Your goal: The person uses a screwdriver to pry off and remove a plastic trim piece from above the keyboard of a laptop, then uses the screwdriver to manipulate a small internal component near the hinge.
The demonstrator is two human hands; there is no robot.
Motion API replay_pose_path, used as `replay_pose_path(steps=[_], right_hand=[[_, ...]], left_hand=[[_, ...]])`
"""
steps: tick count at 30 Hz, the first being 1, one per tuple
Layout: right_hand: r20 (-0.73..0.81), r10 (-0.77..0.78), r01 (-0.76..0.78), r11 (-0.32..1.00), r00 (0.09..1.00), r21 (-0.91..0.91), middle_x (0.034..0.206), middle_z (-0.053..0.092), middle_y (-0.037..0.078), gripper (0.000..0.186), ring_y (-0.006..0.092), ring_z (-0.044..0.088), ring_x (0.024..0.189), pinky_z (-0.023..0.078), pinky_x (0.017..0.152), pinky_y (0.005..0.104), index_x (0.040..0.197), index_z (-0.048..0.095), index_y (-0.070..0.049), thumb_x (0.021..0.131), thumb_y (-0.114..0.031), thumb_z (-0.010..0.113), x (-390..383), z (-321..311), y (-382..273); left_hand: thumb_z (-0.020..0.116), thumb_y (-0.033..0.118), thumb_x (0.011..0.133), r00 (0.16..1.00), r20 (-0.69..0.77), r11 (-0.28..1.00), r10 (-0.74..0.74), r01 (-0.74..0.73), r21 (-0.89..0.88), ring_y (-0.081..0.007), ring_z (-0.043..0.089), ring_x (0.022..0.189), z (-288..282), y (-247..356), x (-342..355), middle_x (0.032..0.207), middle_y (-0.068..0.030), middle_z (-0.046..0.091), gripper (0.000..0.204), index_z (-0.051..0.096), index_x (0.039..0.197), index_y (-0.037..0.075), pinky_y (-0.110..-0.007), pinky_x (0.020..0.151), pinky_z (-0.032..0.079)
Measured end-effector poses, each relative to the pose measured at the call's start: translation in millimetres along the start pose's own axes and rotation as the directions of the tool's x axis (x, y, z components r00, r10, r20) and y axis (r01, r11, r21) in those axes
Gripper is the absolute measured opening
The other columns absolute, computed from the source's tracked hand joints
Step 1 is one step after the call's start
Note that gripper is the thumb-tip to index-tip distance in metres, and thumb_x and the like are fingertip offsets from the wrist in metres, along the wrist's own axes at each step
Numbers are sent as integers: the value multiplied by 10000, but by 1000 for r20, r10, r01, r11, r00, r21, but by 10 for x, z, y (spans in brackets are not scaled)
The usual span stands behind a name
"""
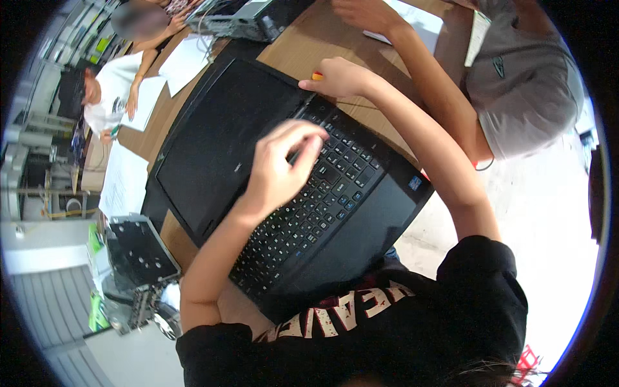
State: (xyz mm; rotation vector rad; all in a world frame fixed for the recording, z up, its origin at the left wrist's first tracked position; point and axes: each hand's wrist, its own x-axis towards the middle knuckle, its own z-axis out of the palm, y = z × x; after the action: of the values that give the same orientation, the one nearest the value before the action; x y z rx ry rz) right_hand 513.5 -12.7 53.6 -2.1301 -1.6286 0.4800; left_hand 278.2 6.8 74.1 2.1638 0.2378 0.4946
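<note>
A black laptop (361, 222) lies opened out in front of me, its dark screen (225, 116) tilted back to the left and its keyboard (322, 193) facing up. Over the upper keys hovers my left hand (284, 161), slightly blurred, with fingers curled and thumb and fingertips close together. Whatever it pinches, if anything, cannot be made out. My right hand (342, 77) is closed at the laptop's far right corner, by the hinge. A small yellow-and-red piece (316, 76) shows between its fingers; the rest of that thing is hidden.
A person in a grey shirt (525, 90) is close on the right, one arm on the table (290, 48). Across sits a person in a white shirt (122, 77) by papers (126, 177). An opened metal computer case (238, 19) stands at the far edge. A dark panel (142, 248) lies left.
</note>
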Motion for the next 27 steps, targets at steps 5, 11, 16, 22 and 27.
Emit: replay_pose_path(steps=[5,11,16,22,27], right_hand=[[2,-69,69,997,998,22,773,681,248,642,354,682,759,511,721,453,836,681,64,894,-575,653,83,133,13],[87,-46,33,989,995,143,768,669,224,589,287,639,722,477,695,431,870,679,52,924,-534,647,56,176,117],[94,-27,18,996,995,90,721,641,192,530,252,597,682,461,662,415,861,668,38,937,-486,660,63,187,89],[152,-48,25,988,987,151,624,509,74,544,150,463,633,389,591,362,815,642,30,949,-497,649,55,95,107],[196,29,-66,980,980,187,660,559,78,563,159,499,663,412,630,354,778,644,18,913,-527,677,6,-18,25]], left_hand=[[615,163,952,982,-25,839,189,-148,524,-339,528,1304,-220,-761,84,1360,-147,607,379,622,1305,24,-455,1129,379],[598,212,966,987,-47,859,156,-112,500,-312,503,1343,-203,-836,36,1402,-104,592,388,630,1325,68,-508,1146,339],[592,168,962,986,-75,853,149,-90,514,-325,487,1355,-144,-824,16,1424,-87,576,399,611,1354,94,-510,1149,334],[555,200,982,990,-85,826,111,-45,561,-244,460,1377,-101,-785,-4,1426,-52,569,391,612,1355,97,-522,1181,259],[572,166,970,993,-93,868,70,-15,496,-253,466,1375,-142,-841,7,1427,-45,571,389,620,1356,143,-522,1178,265]])
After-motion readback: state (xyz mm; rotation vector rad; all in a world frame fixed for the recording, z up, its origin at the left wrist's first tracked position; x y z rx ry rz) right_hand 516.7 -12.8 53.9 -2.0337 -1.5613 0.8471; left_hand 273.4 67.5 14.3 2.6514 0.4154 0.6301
